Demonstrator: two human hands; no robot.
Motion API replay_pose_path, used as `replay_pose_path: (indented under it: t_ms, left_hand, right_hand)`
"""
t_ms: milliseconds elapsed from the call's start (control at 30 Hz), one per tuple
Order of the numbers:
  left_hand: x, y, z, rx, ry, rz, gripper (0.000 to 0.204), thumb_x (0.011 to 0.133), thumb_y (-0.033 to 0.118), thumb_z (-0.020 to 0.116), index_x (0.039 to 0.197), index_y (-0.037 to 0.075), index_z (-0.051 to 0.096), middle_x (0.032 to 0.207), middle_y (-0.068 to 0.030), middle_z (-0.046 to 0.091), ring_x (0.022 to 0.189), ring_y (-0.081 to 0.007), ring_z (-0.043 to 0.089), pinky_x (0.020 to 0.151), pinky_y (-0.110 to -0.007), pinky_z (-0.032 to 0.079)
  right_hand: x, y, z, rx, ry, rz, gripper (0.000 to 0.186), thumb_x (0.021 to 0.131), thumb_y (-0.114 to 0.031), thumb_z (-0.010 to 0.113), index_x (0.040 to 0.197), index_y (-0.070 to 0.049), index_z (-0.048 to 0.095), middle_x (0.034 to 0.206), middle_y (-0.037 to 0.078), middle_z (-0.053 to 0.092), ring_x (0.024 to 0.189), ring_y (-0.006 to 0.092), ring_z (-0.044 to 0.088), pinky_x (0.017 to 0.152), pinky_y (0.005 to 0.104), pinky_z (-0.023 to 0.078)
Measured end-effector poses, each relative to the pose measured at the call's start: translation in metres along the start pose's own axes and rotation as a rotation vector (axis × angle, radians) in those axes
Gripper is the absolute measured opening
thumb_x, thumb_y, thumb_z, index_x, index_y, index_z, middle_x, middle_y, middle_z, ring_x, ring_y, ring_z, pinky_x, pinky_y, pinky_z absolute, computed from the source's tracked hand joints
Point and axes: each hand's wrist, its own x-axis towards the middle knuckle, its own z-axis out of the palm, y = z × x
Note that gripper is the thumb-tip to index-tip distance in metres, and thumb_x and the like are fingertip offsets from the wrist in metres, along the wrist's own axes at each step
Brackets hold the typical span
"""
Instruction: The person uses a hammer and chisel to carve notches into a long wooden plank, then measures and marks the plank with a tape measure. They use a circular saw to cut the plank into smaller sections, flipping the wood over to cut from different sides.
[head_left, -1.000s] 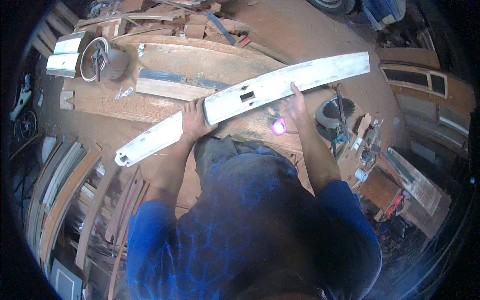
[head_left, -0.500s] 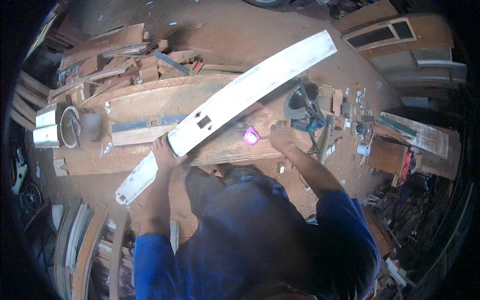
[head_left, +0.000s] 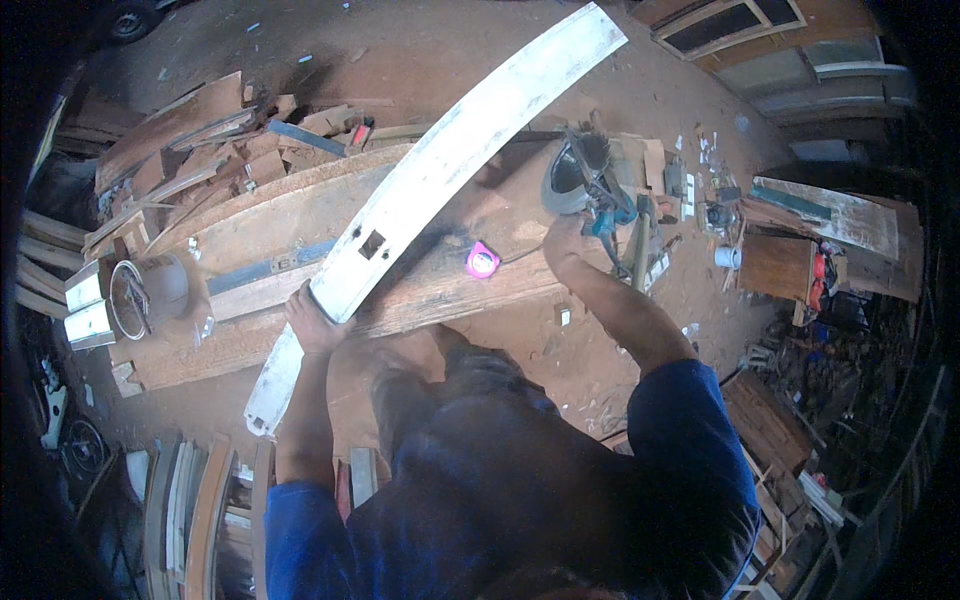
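A long white-painted wooden board (head_left: 455, 140), with a square hole cut through it, slants across the workbench and over its near edge. My left hand (head_left: 316, 322) is closed round the board's edge near its lower end. On the right of the bench stands a teal and dark power tool (head_left: 605, 212) with a dark, curved, hollow part. My right hand (head_left: 568, 240) is at the near side of this tool; its fingers are partly hidden, so whether they grip it I cannot tell. A pink tape measure (head_left: 482, 261) lies on the bench between my hands.
On the wooden workbench (head_left: 430, 300) lie a dark metal-coloured strip (head_left: 265, 268) and, at the left end, a whitish bucket (head_left: 150, 290). Wood scraps (head_left: 215, 165) are heaped beyond it. Long boards (head_left: 208, 510) stand at the lower left; a brown wooden box (head_left: 775, 265) is at right.
My right hand has moved forward from the bench top beside the tape measure to the power tool. My left hand stays on the board. The whole view has shifted a little.
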Motion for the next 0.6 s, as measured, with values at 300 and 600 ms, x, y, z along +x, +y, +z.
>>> replay_pose_path:
  t_ms: [300,600]
  left_hand:
    - [-0.002,-0.004,0.004,-0.034,-0.038,0.012,0.115,0.054,0.049,0.089,0.145,0.0,0.039,0.124,-0.0221,0.049,0.12,-0.0407,0.046,0.106,-0.053,0.034]
    - [-0.002,0.001,0.0,0.063,-0.075,-0.024,0.118,0.056,0.062,0.085,0.146,0.002,0.038,0.124,-0.0206,0.048,0.118,-0.0371,0.045,0.105,-0.05,0.033]
  right_hand:
    - [0.056,0.054,0.059,0.46,0.186,0.035,0.028,0.091,-0.016,0.062,0.114,-0.007,0.075,0.12,0.018,0.073,0.104,0.0352,0.073,0.09,0.0454,0.058]
    - [-0.109,0.083,-0.116,0.943,0.208,-0.052,0.05,0.085,-0.022,0.07,0.127,0.004,0.062,0.106,0.024,0.072,0.101,0.0408,0.07,0.09,0.0472,0.056]
